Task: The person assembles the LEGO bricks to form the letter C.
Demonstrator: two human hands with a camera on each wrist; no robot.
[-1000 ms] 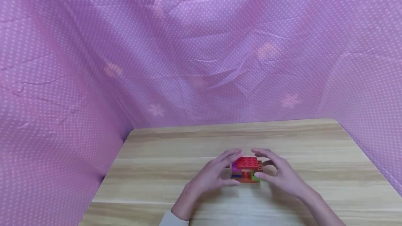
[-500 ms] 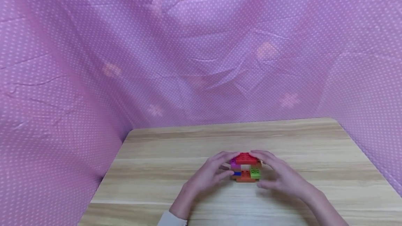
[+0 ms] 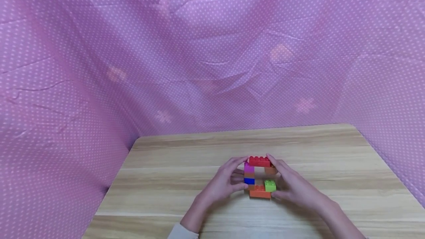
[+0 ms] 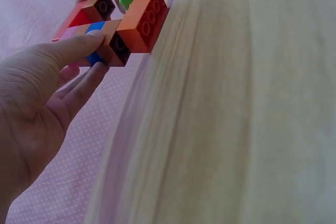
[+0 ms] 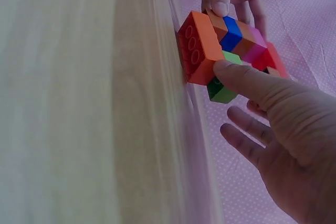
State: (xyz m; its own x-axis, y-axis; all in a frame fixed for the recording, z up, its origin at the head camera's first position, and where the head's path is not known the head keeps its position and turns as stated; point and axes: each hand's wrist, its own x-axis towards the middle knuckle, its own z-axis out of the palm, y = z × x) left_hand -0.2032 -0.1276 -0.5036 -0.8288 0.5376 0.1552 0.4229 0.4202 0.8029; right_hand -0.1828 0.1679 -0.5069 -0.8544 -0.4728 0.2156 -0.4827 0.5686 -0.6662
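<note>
Both hands hold a frame of toy building bricks point(image 3: 249, 175) with a gap through its middle. Its left column stacks pink, brown, blue and brown bricks; a red brick point(image 3: 259, 161) spans the top and an orange brick point(image 3: 260, 194) the bottom. On the right, a light green brick point(image 3: 270, 185) sits on the orange one, apart from a brown brick point(image 3: 270, 170) under the red. My left hand point(image 3: 219, 183) grips the left column, thumb by the blue and lower brown bricks. My right hand point(image 3: 297, 185) has its thumb on the orange brick's corner and a fingertip at the red brick.
The wood-grain table point(image 3: 159, 187) lies under the hands. Pink dotted cloth point(image 3: 212, 65) hangs behind it and along both sides, close to the table's edges.
The brick frame has tipped back, so the red brick shows its front face rather than its studded top and the gap looks taller. The right fingers have come onto the frame.
</note>
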